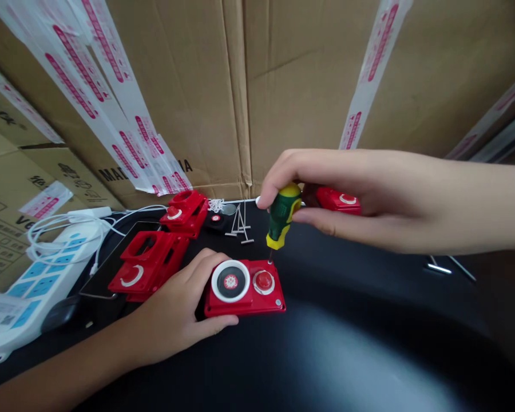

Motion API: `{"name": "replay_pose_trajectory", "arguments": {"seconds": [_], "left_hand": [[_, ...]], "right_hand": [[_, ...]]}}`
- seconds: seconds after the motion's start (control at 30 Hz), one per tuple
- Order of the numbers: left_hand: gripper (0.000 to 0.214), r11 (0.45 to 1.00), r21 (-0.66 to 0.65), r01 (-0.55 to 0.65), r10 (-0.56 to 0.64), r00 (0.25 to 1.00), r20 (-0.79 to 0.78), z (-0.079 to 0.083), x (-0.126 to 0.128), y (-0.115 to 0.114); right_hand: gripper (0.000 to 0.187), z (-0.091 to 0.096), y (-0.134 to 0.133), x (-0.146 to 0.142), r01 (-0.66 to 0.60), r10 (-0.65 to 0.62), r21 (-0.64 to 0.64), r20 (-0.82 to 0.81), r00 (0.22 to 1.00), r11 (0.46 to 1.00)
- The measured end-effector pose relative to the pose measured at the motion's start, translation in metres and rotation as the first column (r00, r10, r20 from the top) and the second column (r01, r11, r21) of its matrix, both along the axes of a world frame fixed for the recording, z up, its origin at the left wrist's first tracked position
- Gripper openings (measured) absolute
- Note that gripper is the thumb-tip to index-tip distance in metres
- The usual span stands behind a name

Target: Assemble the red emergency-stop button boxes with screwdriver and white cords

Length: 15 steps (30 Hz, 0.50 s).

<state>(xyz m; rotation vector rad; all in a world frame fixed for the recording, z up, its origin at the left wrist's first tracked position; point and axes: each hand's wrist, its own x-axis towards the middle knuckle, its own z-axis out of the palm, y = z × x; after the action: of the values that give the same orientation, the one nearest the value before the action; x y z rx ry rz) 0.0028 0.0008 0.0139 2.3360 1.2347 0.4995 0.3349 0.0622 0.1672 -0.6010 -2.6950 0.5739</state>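
Observation:
On the black table lies a red plastic device (245,306) with a white-ringed black dial (230,281) and a round red button (264,281). My left hand (193,306) grips its left end, thumb along the near side and fingers over the far side. A green and yellow screwdriver (282,214) stands nearly upright in my right hand (321,194), which is closed around the handle. Its tip meets a screw at the device's far right corner. Another screw (278,302) sits in the near right corner.
Red housings (148,266) are on the left, with another red part (339,199) behind my right hand. T-shaped metal pieces (241,226) lie at the back. A white power strip (47,274) with coiled cable stands left. Taped cardboard boxes (283,86) wall off the back.

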Motion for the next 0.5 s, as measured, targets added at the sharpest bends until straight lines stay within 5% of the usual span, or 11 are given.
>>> {"name": "replay_pose_trajectory", "arguments": {"seconds": [0.17,0.3,0.37,0.5], "left_hand": [[0.07,1.0,0.012,0.009,-0.009,1.0,-0.027,-0.001,0.0,0.0],[0.068,1.0,0.005,0.0,0.0,1.0,-0.018,0.0,0.0,0.0],[0.068,1.0,0.001,-0.003,0.003,1.0,-0.014,0.0,-0.001,0.0],[0.071,1.0,0.004,-0.003,0.003,1.0,-0.019,-0.002,-0.002,0.0]], "right_hand": [[0.031,-0.006,-0.003,-0.006,0.151,-0.164,0.143,0.084,0.983,0.978],[0.045,-0.014,-0.003,-0.022,0.343,-0.397,0.359,0.086,0.914,0.868],[0.04,-0.017,-0.001,-0.025,0.352,-0.407,0.394,0.063,0.911,0.849],[0.027,-0.017,0.001,-0.022,0.258,-0.275,0.317,0.01,0.961,0.913]]}}
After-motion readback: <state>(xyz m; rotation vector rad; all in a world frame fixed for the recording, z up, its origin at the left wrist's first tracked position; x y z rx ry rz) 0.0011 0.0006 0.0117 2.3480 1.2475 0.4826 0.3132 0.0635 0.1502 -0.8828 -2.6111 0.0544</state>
